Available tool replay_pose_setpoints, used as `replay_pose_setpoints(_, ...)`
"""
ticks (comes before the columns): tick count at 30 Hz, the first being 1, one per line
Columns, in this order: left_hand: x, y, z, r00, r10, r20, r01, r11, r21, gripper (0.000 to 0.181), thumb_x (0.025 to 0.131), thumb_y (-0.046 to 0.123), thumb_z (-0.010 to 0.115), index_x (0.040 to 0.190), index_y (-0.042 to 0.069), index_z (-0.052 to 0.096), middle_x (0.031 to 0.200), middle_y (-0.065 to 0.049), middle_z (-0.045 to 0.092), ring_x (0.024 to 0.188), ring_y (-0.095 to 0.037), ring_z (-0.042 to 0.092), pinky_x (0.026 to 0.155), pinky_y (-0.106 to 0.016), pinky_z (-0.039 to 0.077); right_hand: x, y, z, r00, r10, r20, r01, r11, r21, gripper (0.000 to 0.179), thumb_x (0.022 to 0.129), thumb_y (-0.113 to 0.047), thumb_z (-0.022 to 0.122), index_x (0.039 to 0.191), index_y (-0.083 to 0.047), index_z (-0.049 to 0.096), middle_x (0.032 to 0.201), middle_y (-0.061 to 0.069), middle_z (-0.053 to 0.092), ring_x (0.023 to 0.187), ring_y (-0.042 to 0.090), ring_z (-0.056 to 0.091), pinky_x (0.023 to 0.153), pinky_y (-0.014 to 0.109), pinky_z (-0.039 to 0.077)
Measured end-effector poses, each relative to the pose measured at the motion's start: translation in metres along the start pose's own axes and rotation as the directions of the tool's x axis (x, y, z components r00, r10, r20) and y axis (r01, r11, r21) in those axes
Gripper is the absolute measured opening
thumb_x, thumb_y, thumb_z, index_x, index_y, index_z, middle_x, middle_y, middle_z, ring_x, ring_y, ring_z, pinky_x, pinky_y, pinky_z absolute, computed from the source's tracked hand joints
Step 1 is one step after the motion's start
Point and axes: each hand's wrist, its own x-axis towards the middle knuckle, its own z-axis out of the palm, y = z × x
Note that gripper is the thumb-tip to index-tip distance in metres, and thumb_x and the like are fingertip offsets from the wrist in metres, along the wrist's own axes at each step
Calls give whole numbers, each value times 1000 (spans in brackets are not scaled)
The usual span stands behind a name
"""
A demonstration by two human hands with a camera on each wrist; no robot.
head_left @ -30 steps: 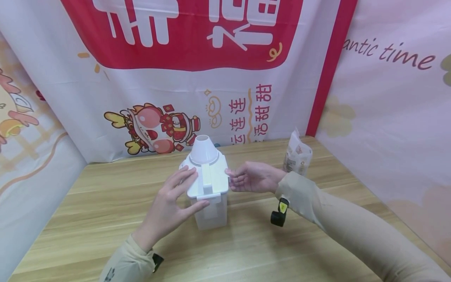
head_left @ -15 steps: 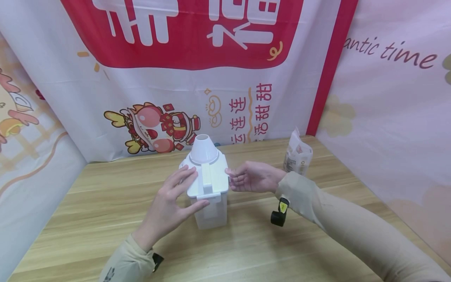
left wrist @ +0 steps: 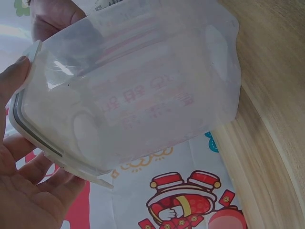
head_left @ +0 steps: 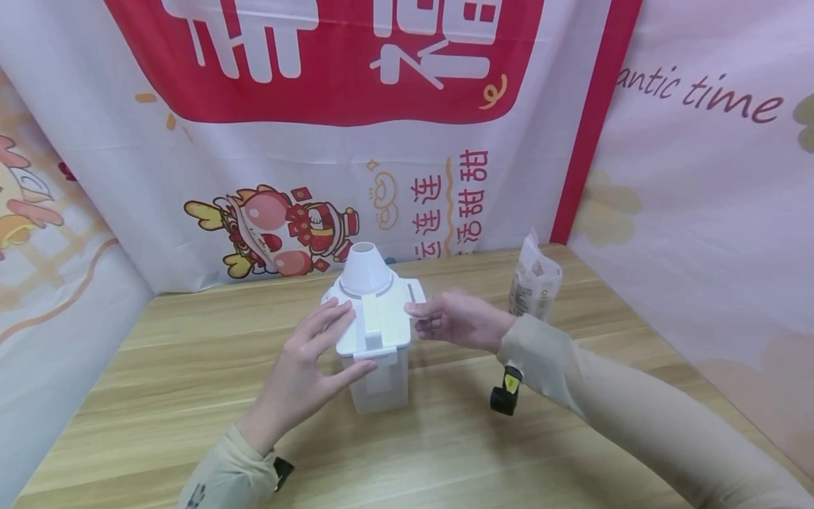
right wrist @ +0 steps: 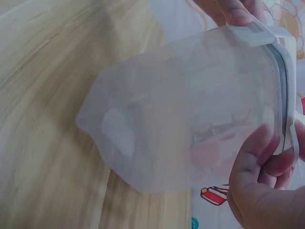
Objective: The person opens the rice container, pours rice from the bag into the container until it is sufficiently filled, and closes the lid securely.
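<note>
A translucent storage container (head_left: 380,389) stands upright on the table, capped by a white lid (head_left: 396,318) with a grey seal. From the lid rises a white cone-shaped spout (head_left: 365,272) with an open top. My left hand (head_left: 305,367) grips the lid's left side, its thumb across the front latch (head_left: 376,355); in the left wrist view the thumb presses that latch. On the lid's right side my right hand (head_left: 461,322) pinches the side latch (head_left: 416,290), which sticks outward from the edge. The right wrist view shows the curled right fingers (right wrist: 257,145) at the rim.
A white printed pouch (head_left: 536,283) stands behind the right forearm. The wooden table (head_left: 210,382) meets a printed cloth backdrop (head_left: 305,162) at the back and another cloth on the right. A black wrist camera (head_left: 505,396) hangs under the right sleeve.
The side latch on the right has swung outward and now shows beyond the lid's edge. My right hand has shifted slightly with it; the left hand keeps its place.
</note>
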Motion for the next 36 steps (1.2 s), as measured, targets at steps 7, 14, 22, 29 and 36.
replay_pose_setpoints(7,0,0,-1,1000,-3,2,3,1000,4,76,72,35,88,133,1,60,142,-9,52,135,-31,40,107,-56,36,0,2,1,1000,-31,-3,31,1000,-3,11,87,-3,71,96,2,67,89,11,65,81,21,59,97,41,48)
replay_pose_setpoints(14,0,1,-1,1000,-9,7,9,1000,11,76,72,36,88,134,2,59,143,-9,51,136,-31,39,107,-56,35,0,1,1,999,-31,-8,31,1000,-1,10,86,-3,71,94,2,68,89,11,64,80,21,58,90,38,51)
replay_pose_setpoints(22,-1,0,-1,1000,-11,6,11,1000,4,75,72,35,88,133,2,60,143,-8,52,135,-31,40,107,-56,36,1,4,1,999,-38,-11,38,999,16,8,86,-2,71,93,2,69,88,11,65,79,21,59,88,36,52)
replay_pose_setpoints(29,-1,0,-1,1000,-9,4,9,1000,-1,75,72,34,88,133,2,60,142,-8,52,135,-31,40,107,-56,36,1,5,1,1000,-28,-14,28,999,23,9,86,-2,71,94,1,68,89,11,65,80,21,59,94,40,49)
replay_pose_setpoints(36,-2,0,-1,1000,-7,0,7,1000,0,75,72,34,89,133,1,60,143,-9,51,135,-32,40,107,-56,36,3,5,1,1000,-28,-2,28,999,32,7,87,-2,71,93,1,69,89,11,65,80,22,59,100,43,45)
